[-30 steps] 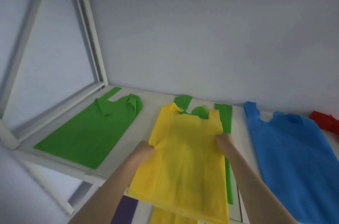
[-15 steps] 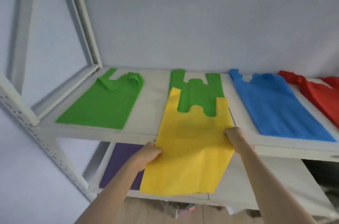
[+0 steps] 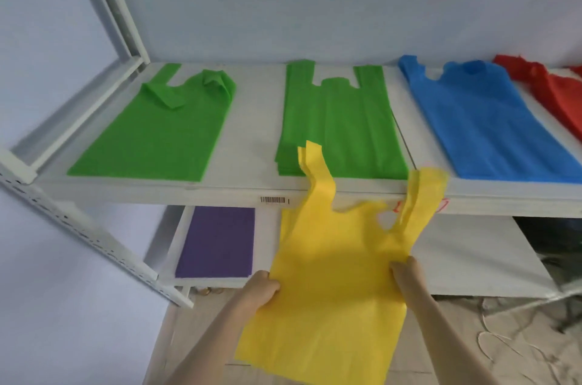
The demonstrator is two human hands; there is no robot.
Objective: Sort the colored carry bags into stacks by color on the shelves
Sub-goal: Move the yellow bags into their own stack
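Observation:
I hold a yellow carry bag [image 3: 333, 284] flat in the air in front of the white shelf unit. My left hand [image 3: 263, 288] grips its left edge and my right hand [image 3: 404, 274] grips its right edge. Its two handles reach up over the upper shelf's front lip [image 3: 220, 195]. On the upper shelf lie a single green bag [image 3: 157, 135] at the left, a green stack [image 3: 337, 129] in the middle, a blue bag [image 3: 482, 120] and red bags [image 3: 554, 91] at the right. A purple stack [image 3: 217, 243] lies on the lower shelf.
The lower shelf [image 3: 472, 255] shows bare white board to the right of the yellow bag. A white upright post [image 3: 116, 3] rises at the left rear and a perforated rail [image 3: 78, 233] slants down at the left. Crumpled covering and cords lie on the floor [image 3: 510, 340].
Both hands have drawn the yellow bag down and toward me, off the green stack on the upper shelf, to lower-shelf height. The view has tilted down, revealing the lower shelf and floor.

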